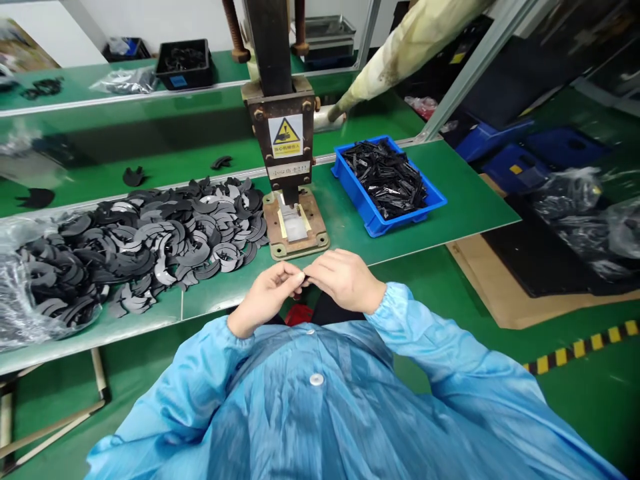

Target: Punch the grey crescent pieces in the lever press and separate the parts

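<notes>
My left hand (270, 293) and my right hand (346, 281) meet in front of my body, at the near edge of the bench. The fingertips of both are pinched together and touch each other. Whatever lies between them is mostly hidden; only a small dark bit shows. Just beyond the hands stands a press (280, 113), its ram down close to a metal fixture (297, 228) on a rusty base plate. To the left spreads a large heap of black curved plastic pieces (195, 250). On the right sits a blue tray (400, 221) full of thin black strips.
A clear plastic bag (20, 300) lies at the heap's left end. Behind, a shelf carries a black bin (185, 63). A wrapped pipe (400, 50) slants down at the back right. Cardboard (493, 300) and bagged items (575, 227) lie on the right.
</notes>
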`<state>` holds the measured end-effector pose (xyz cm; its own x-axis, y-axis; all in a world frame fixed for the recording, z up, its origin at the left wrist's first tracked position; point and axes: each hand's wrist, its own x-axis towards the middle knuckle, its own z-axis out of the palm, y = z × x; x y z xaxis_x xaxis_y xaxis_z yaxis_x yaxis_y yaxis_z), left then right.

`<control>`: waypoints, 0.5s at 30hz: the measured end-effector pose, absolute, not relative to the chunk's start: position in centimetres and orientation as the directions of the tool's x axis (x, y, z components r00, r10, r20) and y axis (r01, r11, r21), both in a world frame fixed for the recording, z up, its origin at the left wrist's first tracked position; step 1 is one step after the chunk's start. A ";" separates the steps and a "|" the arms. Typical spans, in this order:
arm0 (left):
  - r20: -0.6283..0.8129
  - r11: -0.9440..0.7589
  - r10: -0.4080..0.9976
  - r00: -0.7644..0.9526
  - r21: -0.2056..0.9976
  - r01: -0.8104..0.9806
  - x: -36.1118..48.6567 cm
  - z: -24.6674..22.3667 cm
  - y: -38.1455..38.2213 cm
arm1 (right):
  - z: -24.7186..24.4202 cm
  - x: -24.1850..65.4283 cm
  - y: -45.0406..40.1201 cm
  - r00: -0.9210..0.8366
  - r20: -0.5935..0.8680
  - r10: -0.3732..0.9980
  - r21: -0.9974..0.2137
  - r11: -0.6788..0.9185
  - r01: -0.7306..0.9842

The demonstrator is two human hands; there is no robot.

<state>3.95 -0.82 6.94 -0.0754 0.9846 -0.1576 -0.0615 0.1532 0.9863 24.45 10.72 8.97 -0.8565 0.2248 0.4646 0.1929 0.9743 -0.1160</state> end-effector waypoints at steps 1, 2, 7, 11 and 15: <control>-0.207 0.200 0.978 -0.036 0.970 -0.140 3.9 6.7 -0.7 | 9.0 24.3 10.8 -0.860 0.469 0.201 -0.106 0.980 0.171; -0.240 0.236 0.971 0.005 0.950 -0.203 3.8 6.5 -0.5 | 9.0 24.2 10.9 -0.862 0.473 0.182 -0.103 0.983 0.151; -0.196 0.182 0.980 -0.022 0.941 -0.285 2.3 5.9 0.6 | 10.4 24.4 12.9 -0.812 0.537 0.228 -0.195 0.970 0.144; 0.011 -0.047 0.950 -0.313 0.993 -0.106 -0.2 5.9 3.9 | 15.4 25.0 17.5 -0.560 0.718 0.413 -0.359 0.909 0.210; 0.206 -0.156 0.868 -0.451 0.977 0.145 -2.6 5.1 8.7 | 21.9 24.6 21.7 -0.453 0.782 0.429 -0.410 0.900 0.145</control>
